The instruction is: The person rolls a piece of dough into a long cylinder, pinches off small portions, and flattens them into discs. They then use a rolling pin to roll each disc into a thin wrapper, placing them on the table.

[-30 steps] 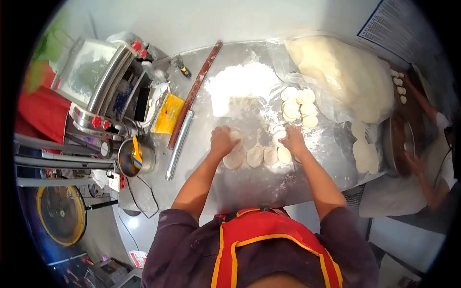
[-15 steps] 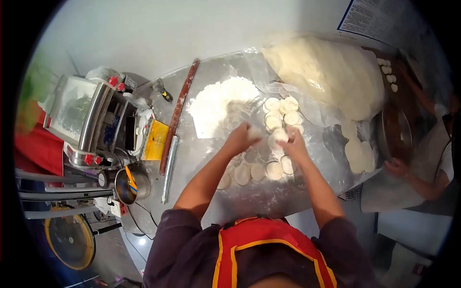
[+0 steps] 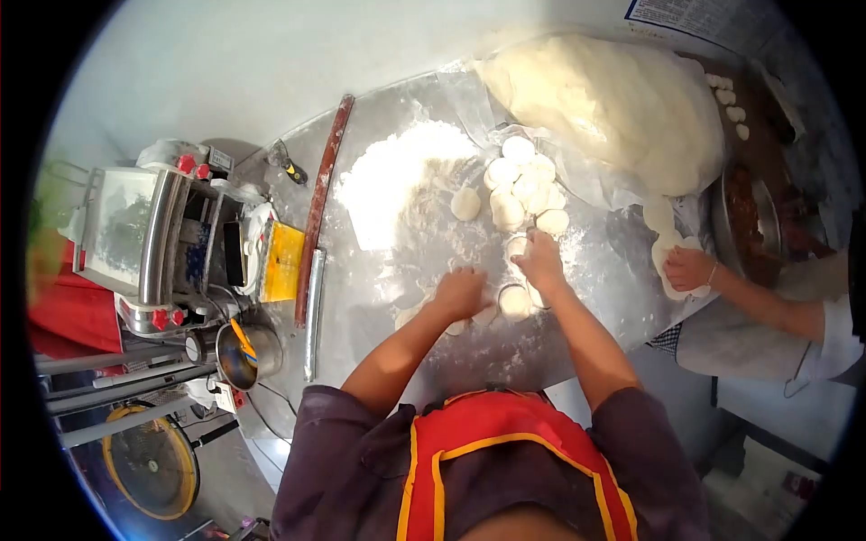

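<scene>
Dough rounds [image 3: 516, 303] lined up on tabletop [image 3: 609, 288], near side | left hand [image 3: 462, 292] seen at left part | right hand [image 3: 539, 260] set apart at single round [image 3: 516, 245] | stacked rounds [image 3: 530, 187] piled farther | grips can't be told

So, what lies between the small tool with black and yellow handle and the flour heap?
The long reddish rod lies between the tool and the flour heap; the head view shows this.
</scene>
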